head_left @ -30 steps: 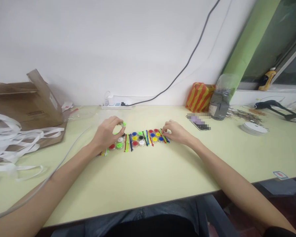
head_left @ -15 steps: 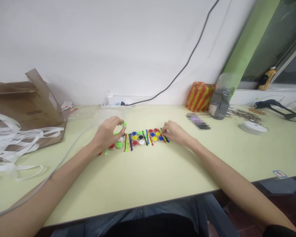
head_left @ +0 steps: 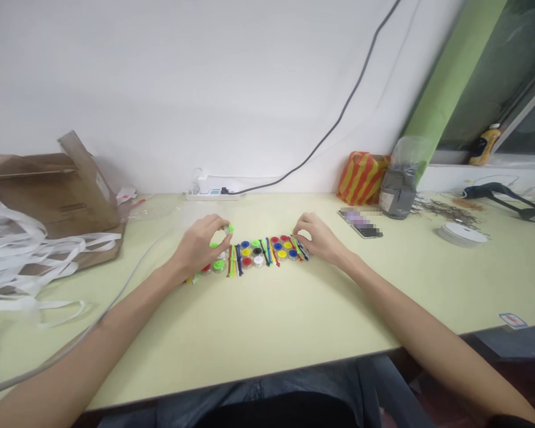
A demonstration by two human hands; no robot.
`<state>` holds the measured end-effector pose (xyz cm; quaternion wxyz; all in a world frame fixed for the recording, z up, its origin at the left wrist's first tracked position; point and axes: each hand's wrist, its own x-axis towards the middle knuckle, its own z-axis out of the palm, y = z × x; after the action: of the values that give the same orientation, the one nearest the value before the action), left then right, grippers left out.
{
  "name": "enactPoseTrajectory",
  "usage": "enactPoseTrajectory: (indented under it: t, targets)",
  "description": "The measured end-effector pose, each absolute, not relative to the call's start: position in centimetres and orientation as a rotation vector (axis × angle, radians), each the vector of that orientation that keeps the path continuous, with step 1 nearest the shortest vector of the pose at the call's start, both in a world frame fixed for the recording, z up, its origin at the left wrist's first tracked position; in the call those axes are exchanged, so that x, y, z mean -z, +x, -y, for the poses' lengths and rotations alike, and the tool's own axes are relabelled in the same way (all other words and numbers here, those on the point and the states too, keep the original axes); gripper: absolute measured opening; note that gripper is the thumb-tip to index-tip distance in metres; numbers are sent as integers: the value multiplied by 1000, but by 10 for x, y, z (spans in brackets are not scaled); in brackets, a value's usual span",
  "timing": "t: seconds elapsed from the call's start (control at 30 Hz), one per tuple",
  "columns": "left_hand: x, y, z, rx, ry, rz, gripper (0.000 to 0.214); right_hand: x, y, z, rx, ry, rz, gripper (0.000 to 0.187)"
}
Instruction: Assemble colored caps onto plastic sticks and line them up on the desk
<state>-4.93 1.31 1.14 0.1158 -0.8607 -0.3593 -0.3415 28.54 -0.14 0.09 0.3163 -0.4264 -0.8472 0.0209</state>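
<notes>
A row of small round coloured tokens [head_left: 258, 252] in red, blue, yellow, green and white lies on the pale yellow-green table [head_left: 267, 321], with thin coloured sticks [head_left: 235, 261] between them. My left hand [head_left: 201, 244] hovers over the row's left end, its fingers pinched on a small green piece [head_left: 230, 228] held just above the tokens. At the row's right end my right hand [head_left: 317, 238] rests with curled fingertips pressed on the sticks and tokens there; I cannot make out whether it grips one.
An open cardboard box [head_left: 53, 190] and loose white straps [head_left: 22, 255] fill the left side. A power strip [head_left: 211, 191] sits by the wall. To the right are a striped bag [head_left: 361, 176], a phone [head_left: 360, 221], a grey jar [head_left: 396, 190] and a white roll [head_left: 462, 233].
The view has shifted slightly. Both hands stay at the ends of the row; my left hand keeps its pinch on the green piece.
</notes>
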Motion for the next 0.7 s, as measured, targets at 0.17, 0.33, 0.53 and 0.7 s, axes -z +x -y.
enactPoseTrajectory:
  t: [0.17, 0.33, 0.53, 0.7]
  targets:
    - [-12, -39, -5, 992, -2570, 1004, 13, -9, 271, 13, -87, -993, 2066, 6]
    - [-11, -26, 6, 998, -2631, 998, 15, -27, 244, 29, -217, -855, 1973, 8]
    - [-14, -20, 17, 1045, -2674, 1014, 13, -40, 210, 36, -624, -749, 1770, 14]
    - [-13, -16, 21, 1056, -2703, 991, 13, -20, 193, 31, -1039, -744, 1441, 24]
